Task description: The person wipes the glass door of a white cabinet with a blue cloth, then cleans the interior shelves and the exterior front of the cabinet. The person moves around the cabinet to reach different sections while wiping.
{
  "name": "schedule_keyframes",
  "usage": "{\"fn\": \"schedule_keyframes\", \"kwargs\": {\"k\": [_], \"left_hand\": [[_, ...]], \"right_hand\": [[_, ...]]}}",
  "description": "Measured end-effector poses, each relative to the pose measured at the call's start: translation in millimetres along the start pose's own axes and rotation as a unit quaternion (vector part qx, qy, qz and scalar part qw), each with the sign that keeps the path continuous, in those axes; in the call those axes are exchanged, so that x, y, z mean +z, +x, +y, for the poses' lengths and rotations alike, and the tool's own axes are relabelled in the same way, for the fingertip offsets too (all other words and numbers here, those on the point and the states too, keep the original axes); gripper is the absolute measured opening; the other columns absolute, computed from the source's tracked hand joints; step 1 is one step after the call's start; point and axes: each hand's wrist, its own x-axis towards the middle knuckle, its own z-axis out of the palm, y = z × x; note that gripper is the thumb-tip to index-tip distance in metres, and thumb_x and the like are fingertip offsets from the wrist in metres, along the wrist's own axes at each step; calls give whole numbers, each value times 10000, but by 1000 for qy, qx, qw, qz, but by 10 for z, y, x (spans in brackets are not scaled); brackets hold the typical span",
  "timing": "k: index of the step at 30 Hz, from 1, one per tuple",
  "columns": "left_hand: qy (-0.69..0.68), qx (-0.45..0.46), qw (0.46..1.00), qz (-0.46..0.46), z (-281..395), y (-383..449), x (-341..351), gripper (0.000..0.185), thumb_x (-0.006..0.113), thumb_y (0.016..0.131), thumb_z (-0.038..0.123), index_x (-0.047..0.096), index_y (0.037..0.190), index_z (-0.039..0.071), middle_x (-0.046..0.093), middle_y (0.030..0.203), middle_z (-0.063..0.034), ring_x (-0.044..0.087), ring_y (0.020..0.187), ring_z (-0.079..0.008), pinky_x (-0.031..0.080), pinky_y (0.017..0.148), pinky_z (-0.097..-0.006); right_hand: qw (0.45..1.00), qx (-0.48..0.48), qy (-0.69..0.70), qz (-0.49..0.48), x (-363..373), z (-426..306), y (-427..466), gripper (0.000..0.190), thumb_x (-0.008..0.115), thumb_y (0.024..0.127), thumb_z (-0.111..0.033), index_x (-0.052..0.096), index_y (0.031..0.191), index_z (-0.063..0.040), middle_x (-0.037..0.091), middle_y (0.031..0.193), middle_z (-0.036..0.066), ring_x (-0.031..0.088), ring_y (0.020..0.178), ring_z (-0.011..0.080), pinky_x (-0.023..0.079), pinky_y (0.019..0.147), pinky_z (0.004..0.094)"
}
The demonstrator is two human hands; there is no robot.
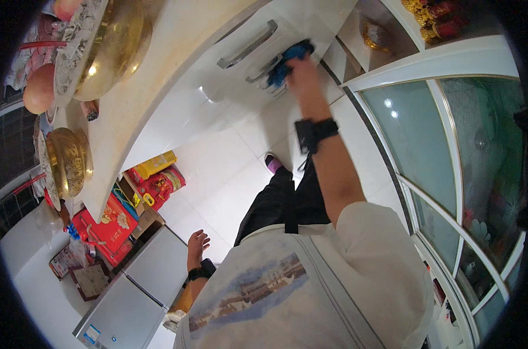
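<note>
My right hand (pixel 302 75) is stretched out ahead and grips a dark blue cloth (pixel 285 65). It presses the cloth on or close against a glossy white cabinet front (pixel 211 98), beside a metal bar handle (pixel 248 46). Part of a second metal handle (pixel 264 75) shows at the cloth's edge. The hand and cloth are blurred. My left hand (pixel 197 245) hangs low at my side with loosely bent fingers and nothing in it. Both wrists wear black bands with a small box.
A marble-like top (pixel 159 39) juts out above, bearing brass bowls (pixel 67 162) and fruit (pixel 40 89). Red gift boxes (pixel 111 227) and packaged goods (pixel 161 187) stand left, near a grey refrigerator (pixel 124 301) and a square clock (pixel 90 279). Glass-panelled sliding doors (pixel 414 139) line the right.
</note>
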Motion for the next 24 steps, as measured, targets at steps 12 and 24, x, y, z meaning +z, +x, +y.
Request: {"fn": "schedule_keyframes", "kwargs": {"k": [12, 24], "left_hand": [[6, 53, 998, 27, -177, 92, -286, 462, 596, 931, 207, 526, 1343, 11, 651, 1095, -125, 669, 954, -225, 550, 776, -354], [-25, -27, 999, -16, -1217, 283, -411, 454, 568, 959, 234, 496, 1354, 21, 651, 1141, -144, 688, 968, -271, 574, 780, -410]], "right_hand": [[809, 148, 563, 83, 319, -727, -514, 654, 413, 778, 168, 494, 1376, -85, 590, 1258, 103, 596, 1118, 274, 515, 961, 412], [745, 338, 574, -32, 2251, -1371, -1995, 720, 517, 744, 117, 372, 1393, -159, 501, 1246, 75, 530, 1134, 273, 496, 950, 382]]}}
